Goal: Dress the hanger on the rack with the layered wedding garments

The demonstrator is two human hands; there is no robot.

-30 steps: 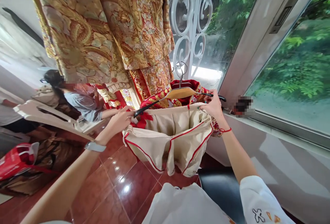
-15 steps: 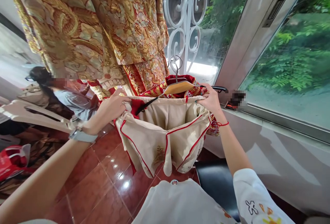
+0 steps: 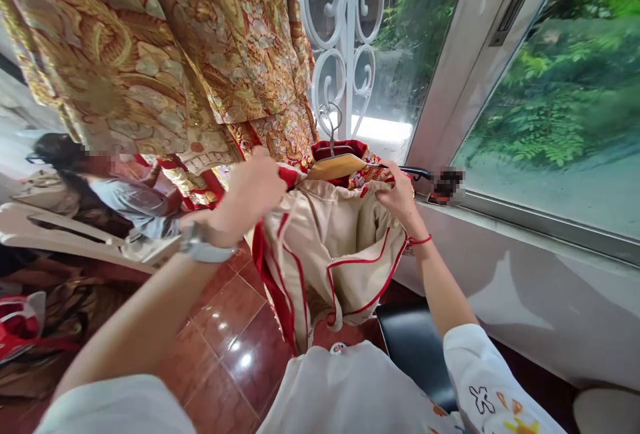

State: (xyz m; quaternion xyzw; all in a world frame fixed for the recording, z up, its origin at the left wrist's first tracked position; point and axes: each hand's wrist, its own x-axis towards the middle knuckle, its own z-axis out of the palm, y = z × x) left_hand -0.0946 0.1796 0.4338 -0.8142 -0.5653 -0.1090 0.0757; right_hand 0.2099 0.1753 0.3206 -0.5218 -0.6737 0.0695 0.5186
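A cream garment with a waistband and red piping [image 3: 310, 241] hangs in front of me, its top partly open. My right hand [image 3: 399, 195] pinches the waistband at the right, beside the black arm of a hanger [image 3: 339, 167] with a wooden-coloured middle and a metal hook. At the left end of the waistband, my left hand [image 3: 253, 191] is blurred, with its fingers curled at the cream and red cloth; its fingertips are hidden. Behind the hanger shows a red patterned garment [image 3: 371, 156].
Gold embroidered robes [image 3: 210, 54] hang at the upper left. A white scrolled metal grille [image 3: 345, 34] stands before the window. Below right is a black seat [image 3: 415, 347]. A person [image 3: 135, 201] sits at the left near a white chair [image 3: 65, 234].
My left hand has moved right and inward, bunching the left side of the waistband into folds. My right hand stays on the right side. The view has shifted slightly.
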